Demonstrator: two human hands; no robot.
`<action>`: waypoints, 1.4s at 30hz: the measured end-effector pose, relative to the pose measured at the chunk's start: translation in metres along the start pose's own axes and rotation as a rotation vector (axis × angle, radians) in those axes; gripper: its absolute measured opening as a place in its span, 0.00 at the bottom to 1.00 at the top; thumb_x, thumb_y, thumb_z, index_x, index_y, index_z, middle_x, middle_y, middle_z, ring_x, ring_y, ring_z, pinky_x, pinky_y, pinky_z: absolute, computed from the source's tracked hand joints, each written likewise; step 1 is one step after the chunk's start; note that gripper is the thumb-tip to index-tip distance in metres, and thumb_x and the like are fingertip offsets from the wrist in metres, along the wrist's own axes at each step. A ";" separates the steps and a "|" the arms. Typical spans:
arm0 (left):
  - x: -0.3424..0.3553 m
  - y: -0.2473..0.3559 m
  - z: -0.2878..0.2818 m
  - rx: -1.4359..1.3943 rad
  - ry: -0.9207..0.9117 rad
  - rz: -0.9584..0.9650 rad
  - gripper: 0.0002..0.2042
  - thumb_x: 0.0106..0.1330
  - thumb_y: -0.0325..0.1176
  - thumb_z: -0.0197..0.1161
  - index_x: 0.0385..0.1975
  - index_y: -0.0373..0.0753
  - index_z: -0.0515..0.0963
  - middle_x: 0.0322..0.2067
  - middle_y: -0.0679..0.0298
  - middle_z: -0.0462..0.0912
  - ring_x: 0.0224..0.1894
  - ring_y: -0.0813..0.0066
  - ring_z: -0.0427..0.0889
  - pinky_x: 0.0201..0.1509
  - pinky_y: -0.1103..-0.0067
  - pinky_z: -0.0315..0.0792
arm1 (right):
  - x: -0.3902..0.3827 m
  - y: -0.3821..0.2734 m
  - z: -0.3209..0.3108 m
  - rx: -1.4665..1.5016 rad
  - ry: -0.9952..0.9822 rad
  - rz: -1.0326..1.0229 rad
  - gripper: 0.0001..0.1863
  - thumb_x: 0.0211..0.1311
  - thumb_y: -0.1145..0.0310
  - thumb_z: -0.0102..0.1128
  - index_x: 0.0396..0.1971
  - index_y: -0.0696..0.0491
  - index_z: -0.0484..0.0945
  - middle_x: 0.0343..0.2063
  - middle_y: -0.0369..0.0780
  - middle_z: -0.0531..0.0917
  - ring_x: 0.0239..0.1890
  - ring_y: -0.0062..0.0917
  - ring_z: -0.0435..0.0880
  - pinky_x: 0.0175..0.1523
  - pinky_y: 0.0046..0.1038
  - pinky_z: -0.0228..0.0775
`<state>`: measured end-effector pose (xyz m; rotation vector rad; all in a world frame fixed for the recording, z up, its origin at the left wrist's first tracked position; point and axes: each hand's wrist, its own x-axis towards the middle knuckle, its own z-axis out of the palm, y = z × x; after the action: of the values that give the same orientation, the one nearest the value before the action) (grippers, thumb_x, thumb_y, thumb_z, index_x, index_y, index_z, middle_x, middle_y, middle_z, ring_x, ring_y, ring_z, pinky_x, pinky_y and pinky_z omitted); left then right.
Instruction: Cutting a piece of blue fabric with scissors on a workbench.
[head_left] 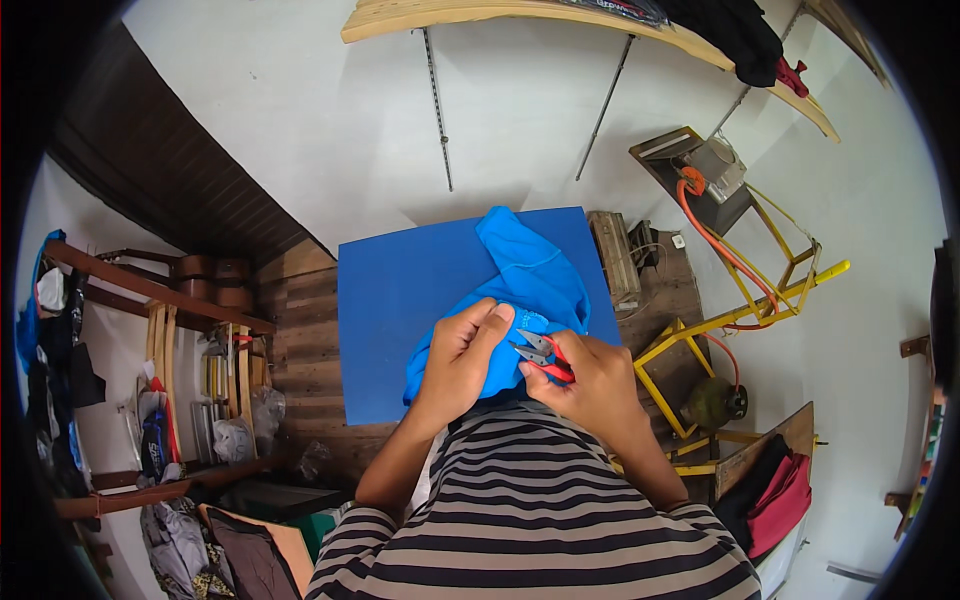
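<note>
Bright blue soft-fabric garment, lying bunched on a flat blue rectangular table, right of centre and toward the near side; one narrow part extends to the far edge. Blue tabletop shows broadly left of the garment, with a thinner strip at right. Beyond the left edge lies brown wood-plank floor; beyond the right edge stands a yellow metal frame, well apart from the hands. A black-and-beige striped shirt hides part of the near edge. Both forearms slant inward from below, so that the hands converge over the garment. Left hand: fingers curled, thumb on top, gripping cloth beside a small pale-marked patch. Right hand: fingers wrapped around red-handled, grey-bladed metal snips, blades parted and pointing left, near the left thumb.
</note>
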<state>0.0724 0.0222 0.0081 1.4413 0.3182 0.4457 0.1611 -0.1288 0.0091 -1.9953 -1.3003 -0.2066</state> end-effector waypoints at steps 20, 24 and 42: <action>0.001 -0.001 -0.011 -0.049 0.003 -0.021 0.17 0.71 0.35 0.52 0.17 0.40 0.65 0.18 0.79 0.59 0.23 0.93 0.54 0.23 0.86 0.49 | 0.015 -0.009 -0.001 0.074 -0.073 -0.085 0.16 0.51 0.62 0.69 0.21 0.56 0.72 0.12 0.41 0.71 0.12 0.34 0.71 0.18 0.31 0.61; 0.001 -0.002 -0.011 -0.114 0.004 -0.026 0.16 0.71 0.34 0.52 0.18 0.41 0.65 0.18 0.79 0.59 0.23 0.93 0.54 0.24 0.86 0.50 | 0.011 -0.009 -0.005 0.117 -0.090 -0.138 0.16 0.47 0.62 0.71 0.23 0.56 0.73 0.13 0.39 0.72 0.13 0.33 0.72 0.19 0.31 0.63; 0.010 0.000 0.022 -0.056 0.041 -0.051 0.16 0.71 0.36 0.52 0.18 0.41 0.66 0.18 0.79 0.62 0.22 0.94 0.56 0.23 0.87 0.51 | 0.018 0.023 -0.029 0.124 -0.144 -0.062 0.17 0.51 0.58 0.68 0.22 0.54 0.71 0.14 0.39 0.75 0.15 0.31 0.77 0.19 0.29 0.66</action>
<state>0.0911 0.0078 0.0110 1.3676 0.3714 0.4400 0.1965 -0.1395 0.0273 -1.8955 -1.4308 -0.0105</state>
